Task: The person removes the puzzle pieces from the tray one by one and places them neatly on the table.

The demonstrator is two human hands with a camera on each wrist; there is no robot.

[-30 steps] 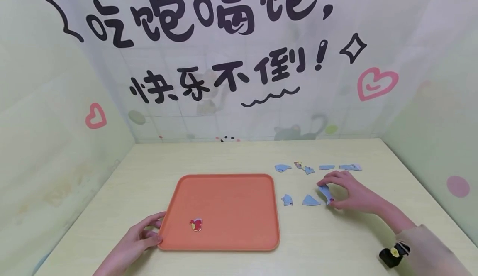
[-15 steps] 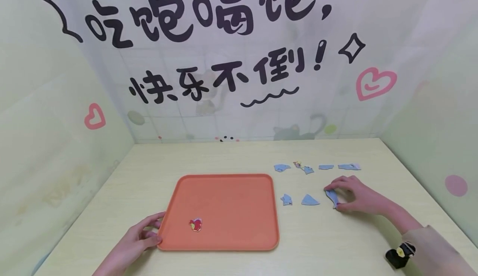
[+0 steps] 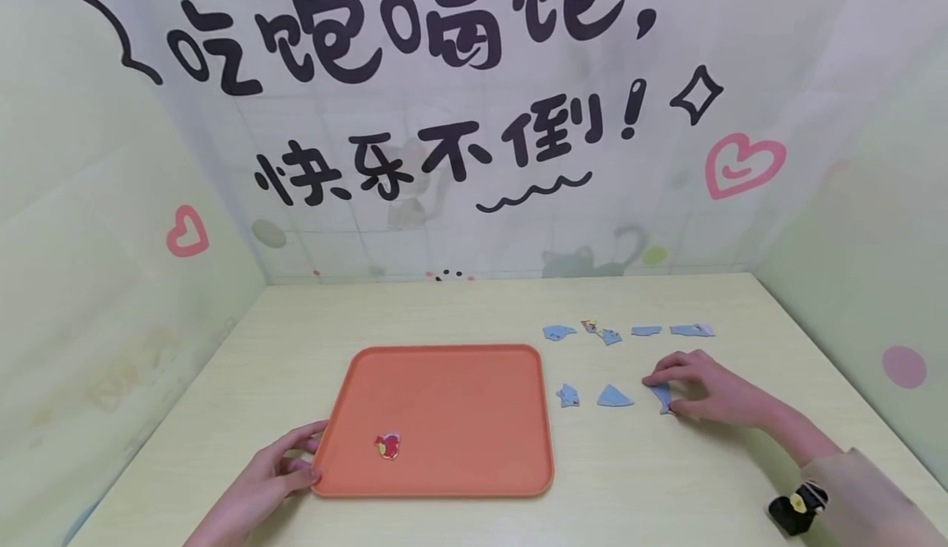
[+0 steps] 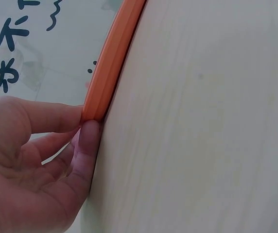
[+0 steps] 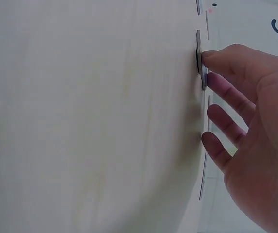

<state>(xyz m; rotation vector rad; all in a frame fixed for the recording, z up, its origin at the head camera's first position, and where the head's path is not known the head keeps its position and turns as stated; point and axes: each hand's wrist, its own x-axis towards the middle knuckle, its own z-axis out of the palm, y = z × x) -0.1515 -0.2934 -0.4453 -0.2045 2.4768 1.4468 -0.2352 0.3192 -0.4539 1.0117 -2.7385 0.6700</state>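
Now the right hand (image 3: pixel 704 391) pinches a thin, light, stiff blue puzzle piece (image 3: pixel 662 395) by its edges, flat under its fingertips.

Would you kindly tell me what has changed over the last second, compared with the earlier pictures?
The right hand has slid the blue puzzle piece it pinches rightward and toward the person, laying it flatter on the table. The left hand still grips the orange tray edge; the red piece and other blue pieces have not moved.
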